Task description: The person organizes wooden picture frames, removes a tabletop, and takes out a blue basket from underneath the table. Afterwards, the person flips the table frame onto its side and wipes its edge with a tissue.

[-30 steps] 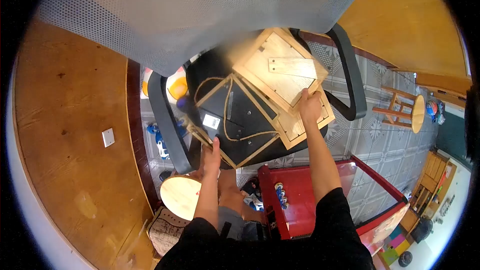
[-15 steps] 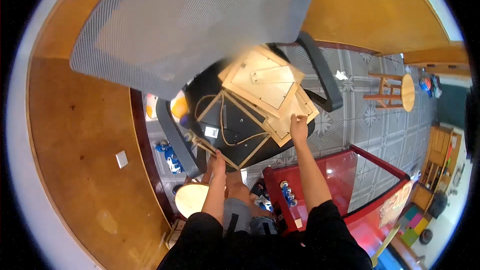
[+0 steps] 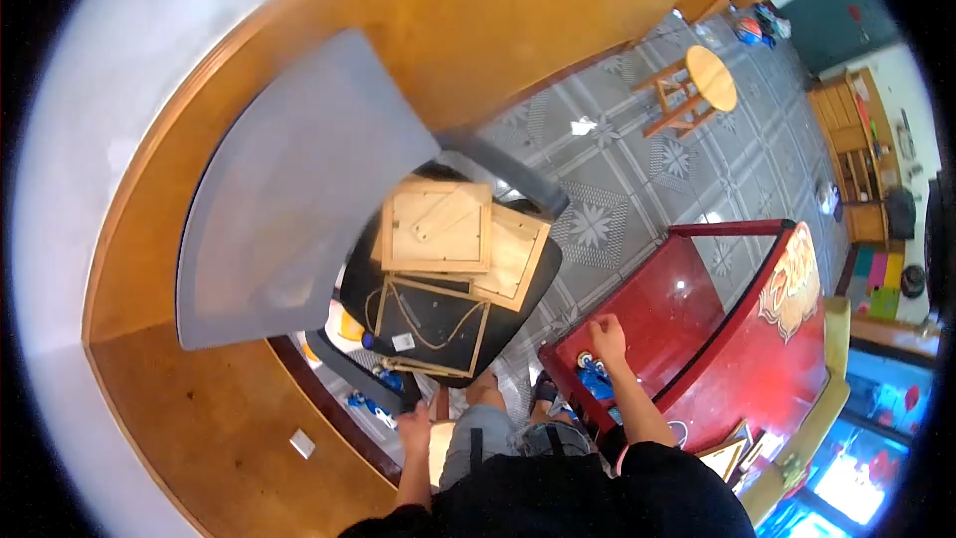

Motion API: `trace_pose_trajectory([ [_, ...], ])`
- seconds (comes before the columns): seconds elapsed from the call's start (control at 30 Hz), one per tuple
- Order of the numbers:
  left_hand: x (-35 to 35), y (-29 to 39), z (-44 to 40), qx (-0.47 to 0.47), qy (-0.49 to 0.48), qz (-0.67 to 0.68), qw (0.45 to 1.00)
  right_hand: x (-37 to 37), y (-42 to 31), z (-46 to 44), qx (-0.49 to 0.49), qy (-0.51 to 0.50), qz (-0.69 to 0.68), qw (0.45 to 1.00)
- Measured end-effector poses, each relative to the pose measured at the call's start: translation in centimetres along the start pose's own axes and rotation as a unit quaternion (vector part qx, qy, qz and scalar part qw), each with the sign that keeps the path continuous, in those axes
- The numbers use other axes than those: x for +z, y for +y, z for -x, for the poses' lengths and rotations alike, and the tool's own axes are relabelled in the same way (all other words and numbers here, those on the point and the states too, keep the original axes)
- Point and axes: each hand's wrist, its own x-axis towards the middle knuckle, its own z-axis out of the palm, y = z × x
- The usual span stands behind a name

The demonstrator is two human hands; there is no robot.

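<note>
Wooden picture frames lie on the black seat of an office chair [image 3: 518,339]. The upper frame [image 3: 436,227] shows its pale back with a wooden strip across it, and overlaps a second pale-backed frame [image 3: 518,257]. Nearer me is an open frame [image 3: 480,339] with a cord looped across it and a white label inside its outline. My left hand [image 3: 414,428] is low beside the end of the chair's armrest; its fingers are too small and blurred to read. My right hand [image 3: 608,341], fingers curled, hovers over the red table, apart from the frames, with nothing visible in it.
The red table [image 3: 687,284] with a glossy panel stands at right; blue-and-white items [image 3: 595,377] show near its left end. The grey mesh backrest [image 3: 289,209] rises at left. A wooden stool [image 3: 710,78] stands on the tiled floor. A wood-panelled wall [image 3: 538,10] runs behind.
My view has turned and shifted toward the right. My right hand has left the pale-backed frame and moved over the red table. My left hand has drawn back from the open frame's corner.
</note>
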Motion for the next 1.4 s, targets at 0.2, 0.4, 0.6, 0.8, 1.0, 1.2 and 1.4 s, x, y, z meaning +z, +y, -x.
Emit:
trace_pose_trajectory([
  [0.2, -5.3, 3.5, -7.3, -0.080, 0.128, 0.243, 0.958, 4.7, -16.5, -12.0, -0.314, 0.088, 0.012, 0.945],
  [0.4, -6.1, 3.8, -7.9, -0.133, 0.116, 0.220, 0.959, 5.6, -22.5, -16.6, -0.287, -0.003, 0.184, 0.940],
  [0.6, -7.0, 5.0, -11.0, -0.044, 0.073, 0.210, 0.974, 1.9, -18.7, -17.0, -0.191, 0.016, 0.113, 0.975],
  [0.8, -4.8, 16.9, -13.1, 0.061, 0.004, 0.174, 0.983, -3.9, -13.2, -20.1, -0.118, 0.069, 0.118, 0.983],
  [1.0, 0.8, 22.1, -17.6, 0.081, 0.073, 0.064, 0.992, -6.4, -9.3, -26.7, -0.106, 0.176, 0.177, 0.963],
  [1.2, 2.7, 24.4, -19.8, 0.127, 0.095, 0.088, 0.983, -7.0, -10.1, -29.8, -0.063, 0.164, 0.186, 0.967],
  [1.4, 4.1, 26.0, -19.9, 0.107, 0.080, 0.123, 0.983, -8.3, -13.3, -32.6, -0.062, 0.137, 0.156, 0.976],
])
